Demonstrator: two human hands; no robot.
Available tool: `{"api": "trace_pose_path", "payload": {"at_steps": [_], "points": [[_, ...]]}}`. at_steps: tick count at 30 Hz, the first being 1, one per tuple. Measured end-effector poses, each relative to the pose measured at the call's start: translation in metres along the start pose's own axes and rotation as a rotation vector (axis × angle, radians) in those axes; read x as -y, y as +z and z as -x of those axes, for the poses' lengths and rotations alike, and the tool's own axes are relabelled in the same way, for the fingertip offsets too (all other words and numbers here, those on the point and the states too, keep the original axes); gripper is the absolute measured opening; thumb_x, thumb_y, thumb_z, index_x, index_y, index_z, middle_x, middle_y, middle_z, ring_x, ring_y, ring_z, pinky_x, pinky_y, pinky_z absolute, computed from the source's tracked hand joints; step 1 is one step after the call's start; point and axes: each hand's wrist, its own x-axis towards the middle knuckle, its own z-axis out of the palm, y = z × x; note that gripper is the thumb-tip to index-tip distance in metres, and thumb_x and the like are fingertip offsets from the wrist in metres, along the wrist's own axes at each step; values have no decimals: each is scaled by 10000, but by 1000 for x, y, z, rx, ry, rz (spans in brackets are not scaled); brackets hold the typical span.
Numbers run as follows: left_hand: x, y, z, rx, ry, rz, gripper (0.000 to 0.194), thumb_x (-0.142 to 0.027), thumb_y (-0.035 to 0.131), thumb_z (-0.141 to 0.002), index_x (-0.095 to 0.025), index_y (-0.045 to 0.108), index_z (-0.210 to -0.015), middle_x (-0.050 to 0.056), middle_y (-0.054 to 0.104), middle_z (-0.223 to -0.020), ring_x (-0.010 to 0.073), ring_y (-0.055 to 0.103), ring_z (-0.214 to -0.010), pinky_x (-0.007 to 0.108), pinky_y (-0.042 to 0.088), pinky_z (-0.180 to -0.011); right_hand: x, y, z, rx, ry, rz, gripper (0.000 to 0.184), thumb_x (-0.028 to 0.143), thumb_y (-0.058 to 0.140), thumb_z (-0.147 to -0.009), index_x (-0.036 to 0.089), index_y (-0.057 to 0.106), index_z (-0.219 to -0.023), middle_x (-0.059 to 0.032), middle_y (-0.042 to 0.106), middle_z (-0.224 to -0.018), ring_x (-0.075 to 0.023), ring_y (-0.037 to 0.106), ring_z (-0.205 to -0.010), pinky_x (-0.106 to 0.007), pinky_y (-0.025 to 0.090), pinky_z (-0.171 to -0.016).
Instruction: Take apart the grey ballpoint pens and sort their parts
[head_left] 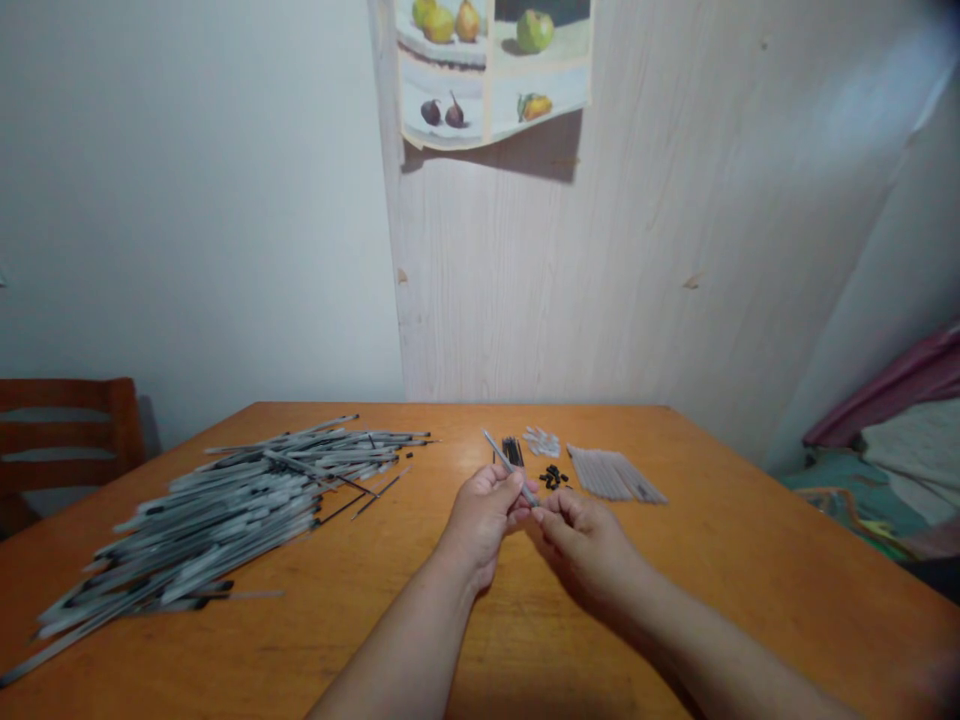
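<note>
A slim grey pen [499,455] slants between my two hands above the middle of the table. My left hand [480,512] is closed around its middle, thumb on top. At its lower end, the fingers of my right hand [589,535] are pinched together on the pen; the tip itself is hidden. Just beyond my left hand lies a bundle of thin black refills [512,449]. Past my right hand are small black plugs [553,477], clear caps [541,441] and a neat row of translucent pen barrels [615,474].
A large loose heap of pens [217,510] spreads over the left of the wooden table [390,620], with a few dark refills at its right edge. A wooden chair [67,430] stands at the left. Fruit pictures [487,70] hang on the wall behind. Fabric [892,460] lies at the right.
</note>
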Motion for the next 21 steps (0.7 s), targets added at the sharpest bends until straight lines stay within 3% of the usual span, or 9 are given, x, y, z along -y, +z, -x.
{"api": "trace_pose_path", "payload": {"at_steps": [5,10,12,15,17,21], "points": [[3,-2,-2,-28,5,-13,264,-366,774,-807,-157,641,-897,44,667,-790,82,577,-636,189,503,-633,7,-1,0,-107,-73,235,197,349,612,-845,228,551,-702,23,528,-601,-147,449,-578,-282,303,-553],[3,-2,-2,-33,15,1,264,-365,770,-811,-159,621,-883,47,667,-796,79,569,-634,173,492,-603,12,4,0,-147,-39,120,252,395,709,-782,239,522,-719,36,501,-589,-138,422,-560,-270,296,-532],[3,-2,-3,-36,16,7,261,-363,764,-817,-160,613,-882,56,679,-823,83,581,-647,177,497,-610,12,5,0,-109,4,10,334,494,709,-794,238,506,-723,37,510,-586,-132,431,-542,-265,308,-523],[4,-4,-5,-43,14,5,254,-359,751,-831,-160,607,-894,68,691,-851,94,608,-675,194,515,-645,11,5,2,40,78,-134,465,654,515,-904,221,546,-740,10,575,-581,-126,481,-499,-266,341,-516],[5,-5,-6,-37,13,3,252,-361,742,-839,-160,603,-899,69,691,-847,98,613,-663,213,528,-658,11,4,4,96,119,-172,541,687,425,-935,207,579,-739,-3,597,-559,-121,494,-471,-261,339,-505],[6,-5,-7,-41,17,7,250,-355,749,-833,-162,604,-898,68,690,-837,104,617,-665,224,535,-669,11,3,5,91,149,-231,501,665,510,-912,201,579,-735,8,600,-550,-102,473,-460,-245,322,-495]]}}
